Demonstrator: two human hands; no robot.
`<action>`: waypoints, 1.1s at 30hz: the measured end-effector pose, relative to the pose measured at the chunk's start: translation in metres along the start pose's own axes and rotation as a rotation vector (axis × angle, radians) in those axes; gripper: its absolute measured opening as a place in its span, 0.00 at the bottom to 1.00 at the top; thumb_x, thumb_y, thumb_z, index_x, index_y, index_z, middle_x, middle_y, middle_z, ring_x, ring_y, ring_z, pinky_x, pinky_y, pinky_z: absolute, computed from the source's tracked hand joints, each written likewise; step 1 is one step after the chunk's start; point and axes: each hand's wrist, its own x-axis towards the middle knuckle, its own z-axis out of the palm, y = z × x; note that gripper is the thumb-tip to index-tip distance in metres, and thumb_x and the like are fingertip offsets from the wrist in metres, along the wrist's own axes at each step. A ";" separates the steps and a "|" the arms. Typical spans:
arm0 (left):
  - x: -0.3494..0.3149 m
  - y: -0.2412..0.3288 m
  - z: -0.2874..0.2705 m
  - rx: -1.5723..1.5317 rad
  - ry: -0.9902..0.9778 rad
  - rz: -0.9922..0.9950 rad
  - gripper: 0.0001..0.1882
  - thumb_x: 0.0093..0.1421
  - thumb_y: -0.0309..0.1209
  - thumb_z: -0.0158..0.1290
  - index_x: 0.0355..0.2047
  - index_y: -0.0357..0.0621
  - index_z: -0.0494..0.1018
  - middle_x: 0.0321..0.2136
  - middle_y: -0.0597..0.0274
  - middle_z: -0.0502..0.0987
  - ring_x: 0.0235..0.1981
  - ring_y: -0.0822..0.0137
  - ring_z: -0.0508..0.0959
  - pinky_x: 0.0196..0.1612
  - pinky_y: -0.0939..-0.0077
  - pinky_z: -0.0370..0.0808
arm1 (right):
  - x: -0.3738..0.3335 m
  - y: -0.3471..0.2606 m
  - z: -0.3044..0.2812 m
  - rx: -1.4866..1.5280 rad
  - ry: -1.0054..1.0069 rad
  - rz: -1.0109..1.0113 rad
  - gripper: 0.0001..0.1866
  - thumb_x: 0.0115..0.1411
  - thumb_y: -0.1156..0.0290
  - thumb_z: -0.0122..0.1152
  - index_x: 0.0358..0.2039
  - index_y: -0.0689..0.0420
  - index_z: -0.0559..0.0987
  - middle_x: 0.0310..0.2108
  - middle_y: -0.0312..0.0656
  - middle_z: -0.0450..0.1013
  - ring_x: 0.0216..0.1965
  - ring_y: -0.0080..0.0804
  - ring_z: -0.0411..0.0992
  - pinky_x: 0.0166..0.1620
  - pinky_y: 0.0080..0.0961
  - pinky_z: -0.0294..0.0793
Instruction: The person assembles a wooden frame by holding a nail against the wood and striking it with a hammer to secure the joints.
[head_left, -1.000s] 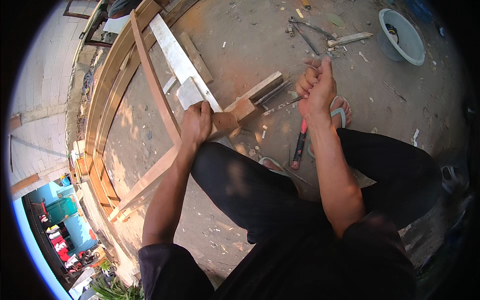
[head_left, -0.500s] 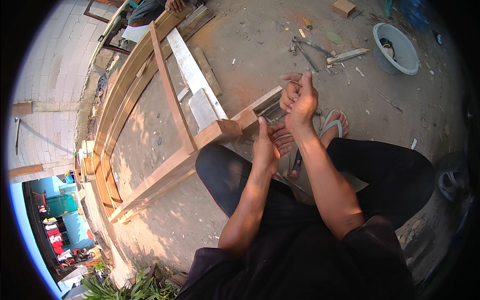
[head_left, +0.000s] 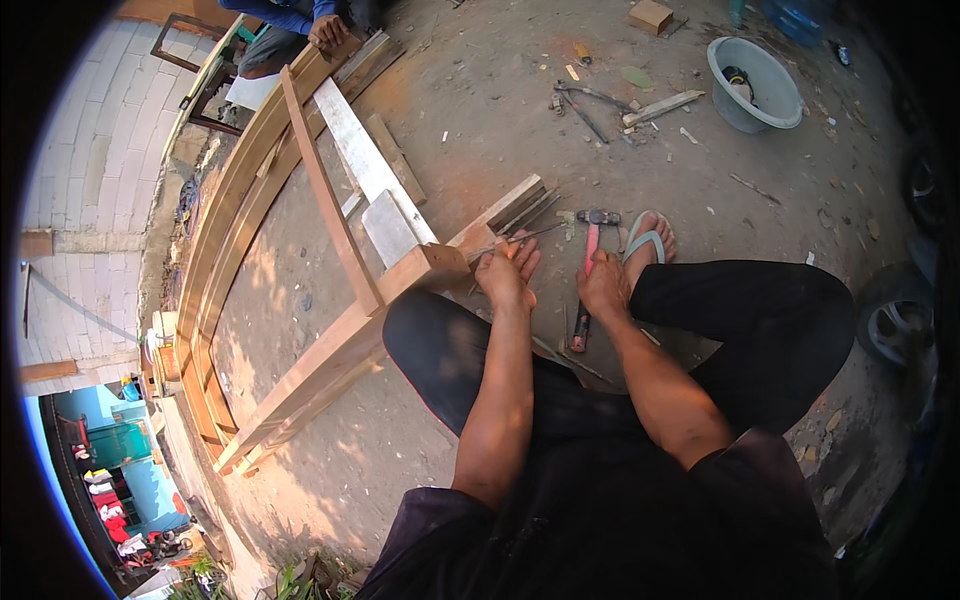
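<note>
My right hand [head_left: 603, 287] is wrapped round the handle of a hammer [head_left: 591, 240]. Its dark metal head points away from me, and the handle is pinkish red with a black lower end. Beside the end of the wooden frame [head_left: 425, 265], my left hand [head_left: 508, 272] has thumb and forefinger pressed together, other fingers partly stretched. Whatever is in that pinch is too small to name. Thin dark rods lie just past these fingers, next to a short wooden piece [head_left: 505, 203] at the frame's corner.
The frame's long curved beams [head_left: 222, 190] sweep to the far left, where a co-worker's hand [head_left: 327, 32] rests on them. A white board [head_left: 360, 140] lies inside. Pincers [head_left: 590, 110] and a wood scrap [head_left: 664, 107] lie on the ground near a grey basin [head_left: 757, 85].
My right hand has gone down from its raised place and now grips the hammer. My left hand has shifted left to the frame's end, its fingertips now pinching. The view has moved slightly.
</note>
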 end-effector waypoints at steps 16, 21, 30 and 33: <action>0.001 0.011 0.001 -0.066 0.113 0.091 0.14 0.71 0.31 0.46 0.42 0.27 0.67 0.37 0.41 0.80 0.35 0.54 0.84 0.32 0.70 0.86 | -0.012 -0.002 0.027 -0.191 -0.318 0.078 0.39 0.59 0.53 0.62 0.58 0.69 0.60 0.49 0.56 0.76 0.50 0.51 0.77 0.51 0.44 0.77; 0.002 0.010 0.003 -0.089 0.153 0.107 0.14 0.71 0.31 0.46 0.41 0.26 0.66 0.36 0.40 0.79 0.34 0.53 0.84 0.33 0.69 0.87 | -0.011 0.004 0.032 -0.214 -0.321 0.069 0.38 0.59 0.54 0.62 0.57 0.69 0.60 0.48 0.56 0.77 0.49 0.51 0.77 0.51 0.43 0.77; 0.002 0.012 0.005 -0.075 0.190 0.084 0.14 0.70 0.30 0.47 0.41 0.25 0.64 0.37 0.36 0.78 0.35 0.50 0.84 0.35 0.66 0.88 | -0.014 0.001 0.028 -0.181 -0.306 0.069 0.36 0.59 0.55 0.62 0.56 0.68 0.61 0.47 0.58 0.77 0.49 0.52 0.77 0.52 0.44 0.76; 0.002 0.015 0.005 -0.057 0.228 0.103 0.15 0.71 0.30 0.47 0.41 0.24 0.65 0.37 0.36 0.78 0.35 0.50 0.84 0.35 0.67 0.88 | -0.013 -0.003 0.024 -0.153 -0.328 0.081 0.36 0.58 0.56 0.62 0.57 0.67 0.60 0.48 0.59 0.76 0.50 0.53 0.76 0.52 0.44 0.76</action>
